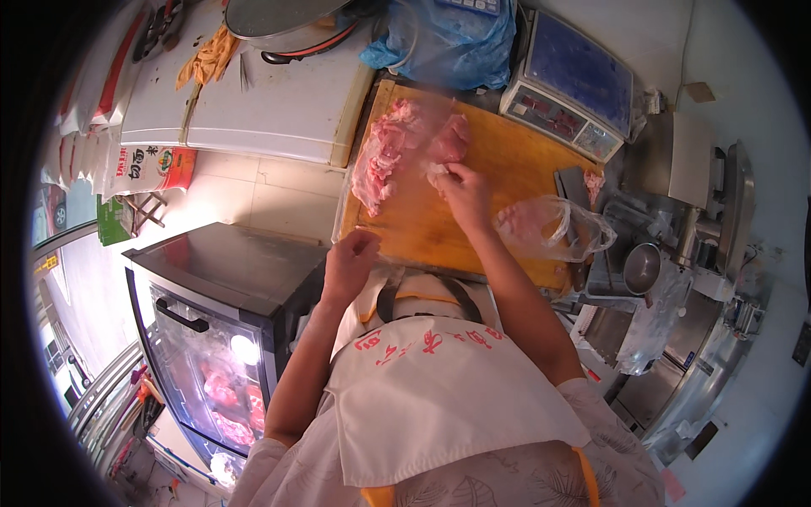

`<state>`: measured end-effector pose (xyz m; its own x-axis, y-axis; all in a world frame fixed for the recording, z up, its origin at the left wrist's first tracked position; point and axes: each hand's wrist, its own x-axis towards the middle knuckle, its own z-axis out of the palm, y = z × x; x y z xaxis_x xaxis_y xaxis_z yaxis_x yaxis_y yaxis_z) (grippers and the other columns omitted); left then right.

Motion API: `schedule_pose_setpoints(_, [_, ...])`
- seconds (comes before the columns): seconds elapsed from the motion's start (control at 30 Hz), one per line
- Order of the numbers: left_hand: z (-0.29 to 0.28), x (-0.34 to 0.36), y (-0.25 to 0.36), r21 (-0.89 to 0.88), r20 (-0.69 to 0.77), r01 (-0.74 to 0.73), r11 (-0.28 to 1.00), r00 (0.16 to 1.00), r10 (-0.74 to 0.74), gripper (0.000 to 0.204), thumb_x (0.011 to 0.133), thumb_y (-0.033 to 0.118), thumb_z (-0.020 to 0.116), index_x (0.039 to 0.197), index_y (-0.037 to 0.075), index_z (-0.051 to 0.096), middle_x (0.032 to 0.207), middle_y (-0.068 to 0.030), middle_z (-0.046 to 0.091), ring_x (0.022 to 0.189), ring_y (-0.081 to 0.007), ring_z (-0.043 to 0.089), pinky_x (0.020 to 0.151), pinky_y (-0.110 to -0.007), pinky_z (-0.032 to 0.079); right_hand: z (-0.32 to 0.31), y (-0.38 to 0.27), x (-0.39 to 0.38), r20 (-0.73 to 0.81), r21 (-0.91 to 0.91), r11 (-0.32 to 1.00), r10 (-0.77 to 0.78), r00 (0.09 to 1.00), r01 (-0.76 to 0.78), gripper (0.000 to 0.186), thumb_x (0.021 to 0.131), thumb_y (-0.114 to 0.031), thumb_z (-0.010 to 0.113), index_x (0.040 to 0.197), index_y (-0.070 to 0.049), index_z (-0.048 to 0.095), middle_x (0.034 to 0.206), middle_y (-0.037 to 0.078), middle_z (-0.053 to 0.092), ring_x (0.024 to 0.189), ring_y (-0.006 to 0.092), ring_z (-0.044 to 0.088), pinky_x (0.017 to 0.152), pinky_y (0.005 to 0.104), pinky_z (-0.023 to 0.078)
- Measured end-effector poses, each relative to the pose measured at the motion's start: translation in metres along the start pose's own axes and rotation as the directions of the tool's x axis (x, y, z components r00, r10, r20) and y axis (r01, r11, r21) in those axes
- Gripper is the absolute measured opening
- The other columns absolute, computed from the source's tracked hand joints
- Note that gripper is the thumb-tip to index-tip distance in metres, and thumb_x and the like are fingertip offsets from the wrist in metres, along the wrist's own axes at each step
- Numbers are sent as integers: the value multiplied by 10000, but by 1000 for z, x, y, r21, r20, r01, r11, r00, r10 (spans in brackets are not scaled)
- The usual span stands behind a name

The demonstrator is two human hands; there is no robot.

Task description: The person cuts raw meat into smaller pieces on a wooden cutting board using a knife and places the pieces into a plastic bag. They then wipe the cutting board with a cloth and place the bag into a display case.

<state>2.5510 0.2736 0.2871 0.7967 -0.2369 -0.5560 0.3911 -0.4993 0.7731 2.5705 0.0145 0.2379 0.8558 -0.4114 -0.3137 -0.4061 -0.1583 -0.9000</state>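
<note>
A pile of raw pink meat (380, 165) lies on the left of the wooden cutting board (422, 232), with a rounder chunk of meat (452, 139) beside it to the right. My right hand (466, 196) reaches over the board, thumb and fingers pinched on a small whitish scrap (436, 171) at the near end of that chunk. Whether the scrap is attached to the meat is unclear. At the board's near left edge, my left hand (352, 258) is closed with its fingers curled; what they hold, if anything, is hidden. A clear plastic bag (553, 226) with pink meat in it rests right of my right hand.
A cleaver-like grey blade (573, 186) lies at the board's right side. Behind the board stand a scale (553, 118) and a blue plastic bag (460, 51). A white chest (270, 110) is at left, a glass-door cabinet (211, 338) nearer. A metal ladle (642, 269) sits at right.
</note>
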Motion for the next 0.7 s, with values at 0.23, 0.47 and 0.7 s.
schedule_pose_setpoints(0.23, [2,8,9,-92,73,40,995,997,-33,194,1012,140,646,1136,9,717,958,-44,738,824,-102,691,739,-261,551,-46,-63,-41,420,830,361,100,902,-426,119,983,-83,571,909,-48,657,945,51,645,883,162,596,821,302,480])
schedule_pose_setpoints(0.47, [17,11,27,-99,105,4,995,994,6,219,984,167,671,1111,-4,720,909,-65,740,806,-130,698,742,-296,549,-82,-85,-66,365,882,332,-33,930,-334,170,993,-149,617,1067,-21,700,1121,87,697,1024,205,646,925,328,499])
schedule_pose_setpoints(0.7, [30,6,26,-67,154,18,998,988,-8,186,997,154,659,1104,10,708,928,-53,731,823,-120,693,736,-285,542,-134,-110,-87,207,829,547,-98,974,-121,260,979,-53,633,1226,25,653,1178,126,706,1083,189,658,947,334,508])
